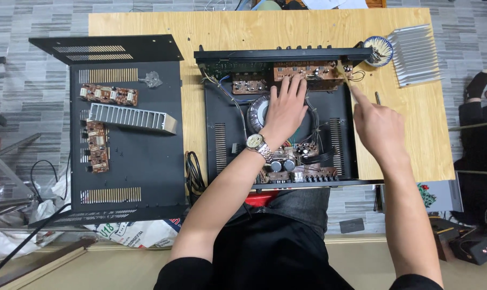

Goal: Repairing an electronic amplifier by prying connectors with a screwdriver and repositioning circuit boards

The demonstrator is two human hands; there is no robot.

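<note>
An opened black amplifier chassis (222, 156) lies on the wooden table (147, 24), with brown circuit boards (313, 71) along its back and a round transformer (257, 113) in the middle. My left hand (284, 110), with a watch on its wrist, lies palm down over the transformer. Its spread fingers touch the back circuit boards and it holds nothing. My right hand (378, 126) pinches a thin screwdriver-like tool (345, 79). The tool's tip reaches the chassis's back right corner.
A removed black cover (141, 161) lies at the left, carrying two small circuit boards (109, 94), a finned heat sink (132, 117) and a small metal piece (152, 80). At the back right are another heat sink (415, 53) and a small patterned bowl (379, 51). Cables (193, 172) hang at the chassis's front left.
</note>
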